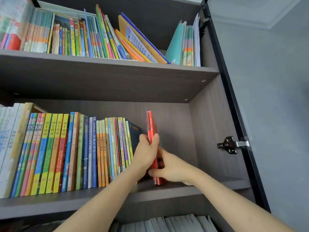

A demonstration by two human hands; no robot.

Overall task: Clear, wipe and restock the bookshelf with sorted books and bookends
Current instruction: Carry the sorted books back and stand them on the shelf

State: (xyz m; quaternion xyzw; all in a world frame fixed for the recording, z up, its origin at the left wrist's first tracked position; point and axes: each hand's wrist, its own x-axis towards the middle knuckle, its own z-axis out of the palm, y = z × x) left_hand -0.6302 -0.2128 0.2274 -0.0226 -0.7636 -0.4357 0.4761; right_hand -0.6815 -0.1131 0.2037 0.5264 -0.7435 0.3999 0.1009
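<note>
A few thin red books (151,126) stand upright on the middle shelf (167,190), a small gap to the right of a long row of colourful books (66,151). My left hand (146,153) grips the red books from the left, thumb on their front edge. My right hand (173,169) holds them low down from the right, fingers curled around their bottom edge near the shelf board. The row's last book is dark blue (135,133) and sits just behind my left hand.
The upper shelf (117,64) carries upright and leaning books plus teal folders (182,44) at its right end. Bare shelf space lies right of the red books up to the cabinet side wall (212,131). A door hinge (232,144) and open door are right. Pale book edges (167,223) show below.
</note>
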